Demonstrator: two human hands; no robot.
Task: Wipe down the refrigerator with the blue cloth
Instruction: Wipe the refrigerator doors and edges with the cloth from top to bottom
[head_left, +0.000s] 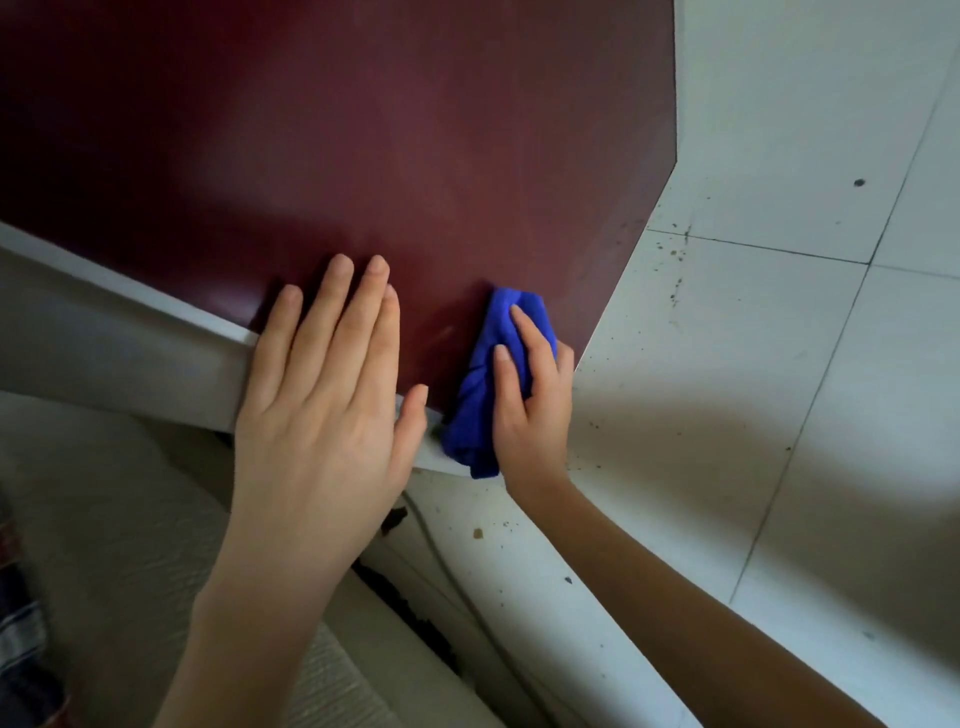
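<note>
The refrigerator's dark red side panel (363, 145) fills the upper half of the view, seen from above, with a pale grey edge (130, 332) along its lower left. My right hand (535, 410) presses a bunched blue cloth (480, 395) against the panel near its bottom right corner, fingers curled over the cloth. My left hand (322, 405) lies flat on the panel's lower edge beside the cloth, fingers spread and holding nothing.
White floor tiles (779, 364) with dark specks and crumbs spread to the right and below. A cream textured surface (130, 519) sits at the lower left, with a dark gap (410, 618) beside it. Striped fabric (21, 654) shows at the left edge.
</note>
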